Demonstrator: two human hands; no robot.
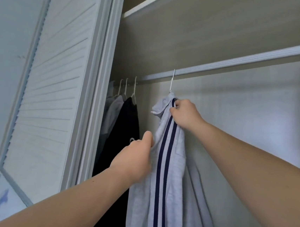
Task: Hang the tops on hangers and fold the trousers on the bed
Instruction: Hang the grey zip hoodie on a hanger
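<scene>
A light grey top (172, 179) with two dark blue stripes hangs from a white hanger (171, 82) hooked over the wardrobe rail (242, 62). My right hand (186, 115) pinches the cloth at the shoulder, just below the collar. My left hand (133, 159) grips the front edge of the same top lower down, on its left side. The hanger's arms are hidden inside the garment. No trousers or bed are in view.
At the rail's left end hang a black top (123, 132) and grey tops (113, 113) on white hangers (127, 88). A louvred wardrobe door (53, 85) stands to the left. A shelf edge (146, 5) runs above the rail.
</scene>
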